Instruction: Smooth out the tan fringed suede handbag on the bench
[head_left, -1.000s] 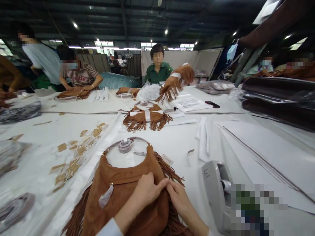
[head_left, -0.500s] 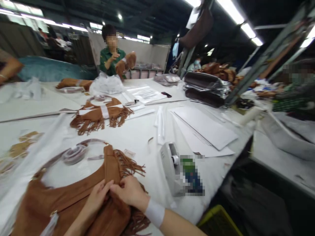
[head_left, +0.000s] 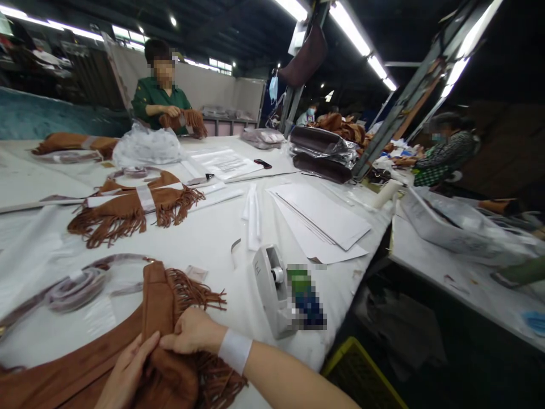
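Note:
A brown suede handbag [head_left: 91, 360] with fringe lies on the table in front of me, its strap [head_left: 79, 287] wrapped in pale film. My left hand [head_left: 134, 358] is closed on the bag's folded end, thumb and fingers pinching the suede. My right hand [head_left: 191, 332], with a white band round the wrist, grips the same end close beside the left fingertips. Part of the fringe [head_left: 193, 289] sticks out beyond my hands. Right of them stands a grey tape dispenser [head_left: 270, 295]. Farther back lies another fringed bag [head_left: 128, 207] with a white paper band round it.
White sheets [head_left: 323, 216] and rolled white strips [head_left: 254, 218] lie mid-table. Behind are clear plastic [head_left: 147, 146], a phone [head_left: 263, 163] and wrapped dark bags [head_left: 319, 147] by a metal post. A co-worker [head_left: 164, 96] holds a fringed brown piece opposite. A yellow crate [head_left: 361, 378] sits below the table's right edge.
My view has turned to the right, so things sit farther left. Both hands keep hold of the bag's end. The co-worker opposite has lowered the brown piece.

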`<state>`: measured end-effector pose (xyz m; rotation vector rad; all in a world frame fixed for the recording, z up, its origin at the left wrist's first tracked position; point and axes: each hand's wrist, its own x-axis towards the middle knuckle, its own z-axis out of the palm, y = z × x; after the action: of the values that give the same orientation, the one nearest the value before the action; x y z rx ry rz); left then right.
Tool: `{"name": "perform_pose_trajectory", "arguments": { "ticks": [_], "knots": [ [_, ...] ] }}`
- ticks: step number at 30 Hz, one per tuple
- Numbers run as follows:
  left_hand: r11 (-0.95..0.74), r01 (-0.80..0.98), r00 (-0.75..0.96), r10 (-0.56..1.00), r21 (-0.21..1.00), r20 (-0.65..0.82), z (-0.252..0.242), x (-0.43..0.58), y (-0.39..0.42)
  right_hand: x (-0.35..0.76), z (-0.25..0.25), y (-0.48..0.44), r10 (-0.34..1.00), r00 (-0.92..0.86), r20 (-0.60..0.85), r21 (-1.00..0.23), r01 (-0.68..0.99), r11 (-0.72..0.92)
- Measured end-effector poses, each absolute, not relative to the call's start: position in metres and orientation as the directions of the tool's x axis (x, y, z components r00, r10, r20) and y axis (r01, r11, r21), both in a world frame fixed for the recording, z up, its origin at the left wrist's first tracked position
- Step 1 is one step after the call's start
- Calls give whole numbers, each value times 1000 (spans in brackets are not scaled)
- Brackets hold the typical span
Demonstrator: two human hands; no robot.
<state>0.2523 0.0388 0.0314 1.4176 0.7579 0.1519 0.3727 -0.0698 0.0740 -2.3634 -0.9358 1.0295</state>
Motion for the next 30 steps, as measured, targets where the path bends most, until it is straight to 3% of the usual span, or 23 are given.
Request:
{"name": "perform_pose_trajectory", "arguments": {
  "ticks": [9, 16, 19, 22, 24, 26, 28, 30],
  "knots": [
    [14, 386, 751, 576, 922, -323, 41, 255, 38, 375, 80, -66, 808, 421, -412, -459, 670, -584],
    [-85, 425, 772, 553, 901, -312, 12, 249, 47, 372, 75, -73, 823, 445, -352, -496, 657, -567],
    [-247, 385, 812, 548, 889, -199, 0, 241, 47, 374, 77, -76, 782, 538, -313, -508, 601, -617],
    [-460, 255, 840, 542, 851, 41, -9, 236, 42, 378, 81, -84, 742, 605, -291, -501, 564, -656],
    [-640, 146, 857, 463, 754, 227, -16, 234, 36, 381, 82, -92, 695, 669, -262, -479, 536, -696],
    [-815, 27, 907, 263, 579, 328, -21, 236, 31, 383, 77, -102, 621, 749, -233, -441, 487, -754],
    [-919, -69, 951, 58, 389, 305, -22, 240, 26, 384, 70, -111, 554, 804, -217, -407, 441, -800],
    [-962, -77, 969, -11, 261, 248, -15, 244, 21, 385, 63, -117, 532, 819, -214, -393, 426, -815]
  ]
}}
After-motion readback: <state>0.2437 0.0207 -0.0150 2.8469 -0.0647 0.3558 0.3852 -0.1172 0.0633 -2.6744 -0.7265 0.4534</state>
